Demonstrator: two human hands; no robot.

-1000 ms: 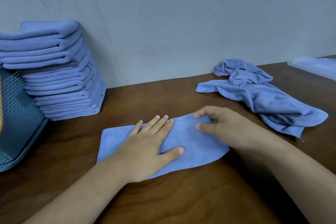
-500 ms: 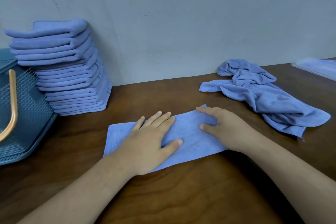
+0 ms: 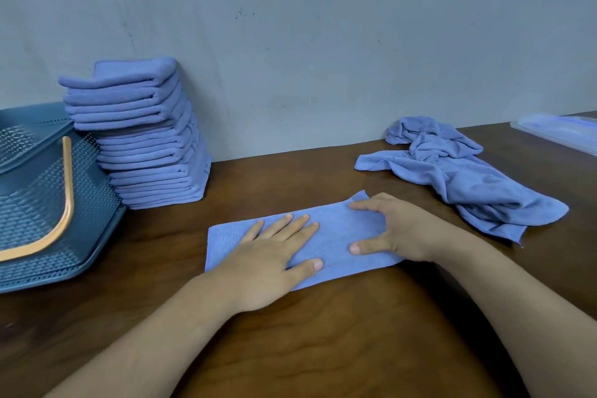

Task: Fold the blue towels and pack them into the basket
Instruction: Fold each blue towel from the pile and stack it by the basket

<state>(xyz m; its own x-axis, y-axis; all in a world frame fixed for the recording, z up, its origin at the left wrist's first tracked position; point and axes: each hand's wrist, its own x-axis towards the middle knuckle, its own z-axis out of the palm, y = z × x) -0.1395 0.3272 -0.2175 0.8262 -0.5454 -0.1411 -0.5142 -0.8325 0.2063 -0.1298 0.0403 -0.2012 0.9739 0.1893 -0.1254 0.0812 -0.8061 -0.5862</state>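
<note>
A blue towel [image 3: 336, 236], folded into a long strip, lies flat on the wooden table [image 3: 323, 333] in front of me. My left hand [image 3: 271, 255] presses flat on its left half with straight fingers. My right hand [image 3: 397, 229] rests on the strip's right end, fingers and thumb spread over the cloth. A tall stack of folded blue towels [image 3: 145, 139] stands against the wall at the left. Beside the stack, at the far left, sits the blue mesh basket [image 3: 38, 203] with an orange handle. A crumpled pile of unfolded blue towels [image 3: 458, 171] lies at the right.
A grey wall [image 3: 323, 42] runs close behind the table. A pale translucent plastic lid or tray [image 3: 559, 131] sits at the far right edge. Bare brown tabletop shows between the strip and the wall.
The view has shifted left, so the basket and stack show more. My right thumb has spread down onto the strip's near edge; my left hand stays flat on the towel.
</note>
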